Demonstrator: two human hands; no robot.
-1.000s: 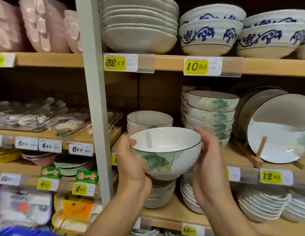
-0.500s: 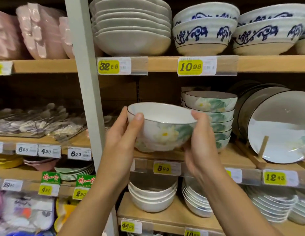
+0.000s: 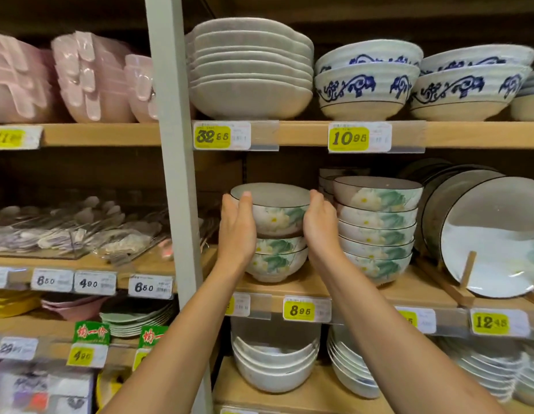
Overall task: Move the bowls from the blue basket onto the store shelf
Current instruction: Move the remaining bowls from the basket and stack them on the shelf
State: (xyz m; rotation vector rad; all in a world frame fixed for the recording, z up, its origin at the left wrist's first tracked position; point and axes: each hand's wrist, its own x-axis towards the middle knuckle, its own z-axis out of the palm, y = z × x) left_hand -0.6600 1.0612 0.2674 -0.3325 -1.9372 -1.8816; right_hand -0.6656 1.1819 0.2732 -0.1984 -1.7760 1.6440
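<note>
1. Two bare forearms rise from the bottom edge toward the middle shelf (image 3: 364, 289)
2. Behind the forearms, on the level below, plain white bowls (image 3: 274, 364) sit nested
3. The left hand (image 3: 237, 231) cups the left side of the bowl (image 3: 274, 210), with the thumb against the rim and the fingers wrapped round the wall
4. The right hand (image 3: 319, 231) cups the right side of the same bowl, fingers curved round the wall, so both hands hold it between them
5. The bowl is white with a green-and-yellow flower print and a dark rim line. It stands upright, mouth up, on a short stack (image 3: 277, 259) of two bowls with the same print, its base meeting the rim beneath
6. The short stack stands on the middle shelf, just right of the grey post (image 3: 176, 174) and above the yellow price tag (image 3: 300, 310) marked 8.95
7. Just beside the right hand stands a tall stack (image 3: 376, 231) of the same printed bowls. Further right, plates (image 3: 492, 237) lean on edge in a wooden rack
8. The level above carries pale dishes (image 3: 251, 70) and blue-patterned bowls (image 3: 367, 82), and left of the post are pink containers (image 3: 92, 79)
</note>
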